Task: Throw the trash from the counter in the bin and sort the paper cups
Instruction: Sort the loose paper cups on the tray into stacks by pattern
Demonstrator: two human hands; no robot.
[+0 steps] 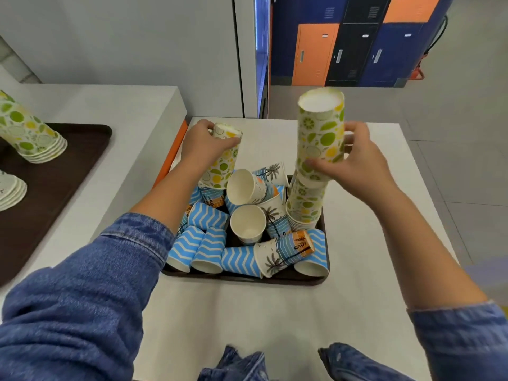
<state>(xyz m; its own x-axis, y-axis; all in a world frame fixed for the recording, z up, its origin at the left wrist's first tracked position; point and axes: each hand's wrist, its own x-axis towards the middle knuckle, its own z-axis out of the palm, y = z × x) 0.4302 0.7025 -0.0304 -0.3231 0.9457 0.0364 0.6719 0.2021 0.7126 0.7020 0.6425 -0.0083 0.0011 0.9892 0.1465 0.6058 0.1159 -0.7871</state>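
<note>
Paper cups [247,229] are piled loose in a dark tray [242,279] on the white table [275,325], right in front of the person. Along the near rim the blue zigzag cups [209,251] lie on their sides, with palm-tree cups [283,251] tumbled among them, so those patterns look unsorted.

At the tray's right side there's an upside-down citrus stack [305,207]. The right hand [354,160] has its fingers and thumb wrapped round another inverted citrus cup [320,127] directly above it. My guess is it's held mouth-down so it slides straight onto the stack.

A bit further back, the left hand [206,144] is clamped round a second citrus cup [222,166], also bottom-up, probably queued as the next one.

Far left, a second tray [55,174] on the counter holds a leaning citrus pile [27,130] and a white pile [11,191], which looks like the spot for sorted cups. Lockers [357,45] are way behind. I can't see any bin or trash.
</note>
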